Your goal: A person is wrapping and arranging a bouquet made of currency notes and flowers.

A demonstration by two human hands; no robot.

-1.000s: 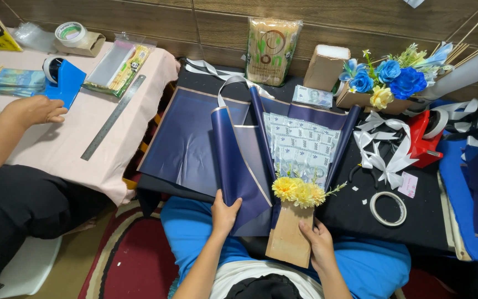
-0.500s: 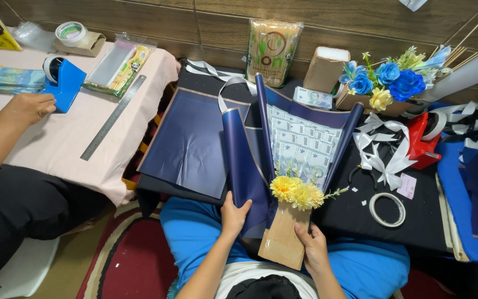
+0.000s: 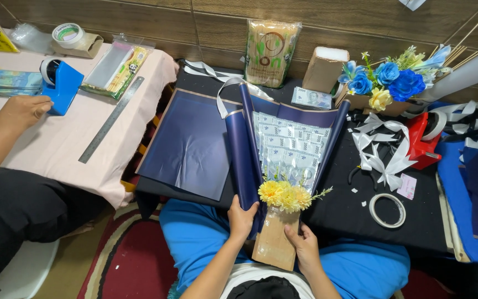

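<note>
A bouquet of folded banknotes [image 3: 289,152] with yellow flowers [image 3: 284,195] at its base lies on the black table [image 3: 341,213], wrapped in dark blue paper [image 3: 245,152]. Its brown paper handle [image 3: 275,241] points toward me. My left hand [image 3: 242,217] grips the lower edge of the blue wrapping on the bouquet's left side. My right hand [image 3: 305,246] holds the brown handle from the right. A flat dark blue sheet [image 3: 192,144] lies spread to the left of the bouquet.
A co-worker's hand [image 3: 20,111] rests on the pink table [image 3: 73,149] near a blue tape dispenser [image 3: 62,86] and a metal ruler [image 3: 112,119]. Blue flowers [image 3: 391,80], a red tape dispenser [image 3: 419,141], white ribbons [image 3: 385,158] and a tape ring [image 3: 387,210] sit at right.
The blue wrapping on the bouquet's left has been folded in closer against the banknotes. My left hand moved slightly right along the paper's edge. The co-worker's hand shifted a little.
</note>
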